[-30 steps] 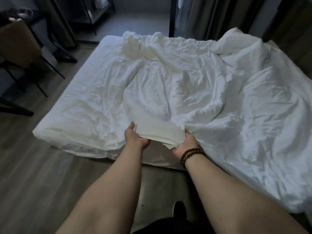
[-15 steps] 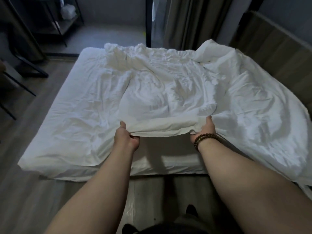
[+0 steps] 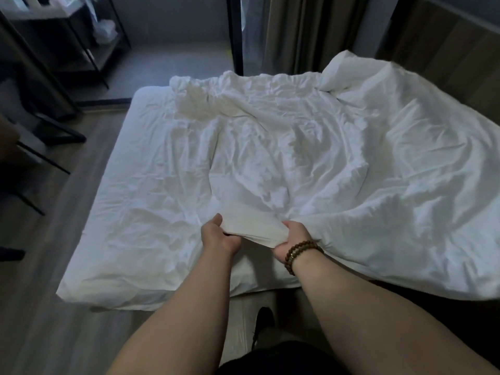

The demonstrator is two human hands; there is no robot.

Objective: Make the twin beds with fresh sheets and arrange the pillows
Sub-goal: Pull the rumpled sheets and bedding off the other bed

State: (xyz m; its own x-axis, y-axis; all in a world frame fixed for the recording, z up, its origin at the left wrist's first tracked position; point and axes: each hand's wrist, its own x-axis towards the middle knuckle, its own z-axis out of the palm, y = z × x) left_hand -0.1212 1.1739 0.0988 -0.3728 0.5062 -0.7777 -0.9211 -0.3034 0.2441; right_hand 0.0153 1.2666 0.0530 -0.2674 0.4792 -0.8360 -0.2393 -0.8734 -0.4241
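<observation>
A white mattress [image 3: 140, 190] with a wrinkled fitted sheet fills the middle of the view. On top lies a crumpled white duvet [image 3: 338, 158], spread over the right half and hanging off the near right edge. My left hand [image 3: 219, 236] grips the duvet's near edge, and my right hand [image 3: 293, 236], with a bead bracelet on the wrist, grips the same edge close beside it. The cloth bunches between the two hands. A raised white corner [image 3: 343, 69] at the far right may be a pillow; I cannot tell.
Wooden floor [image 3: 54, 307] runs along the left and near side. Dark chair legs [image 3: 35, 158] and a metal shelf rack [image 3: 89, 47] stand at the left and back left. A curtain [image 3: 305, 31] hangs behind the bed, and a wooden headboard [image 3: 454, 55] lies to the right.
My hands have come together from a wide spread, bunching the duvet edge between them. The edge sits lower, nearer the mattress.
</observation>
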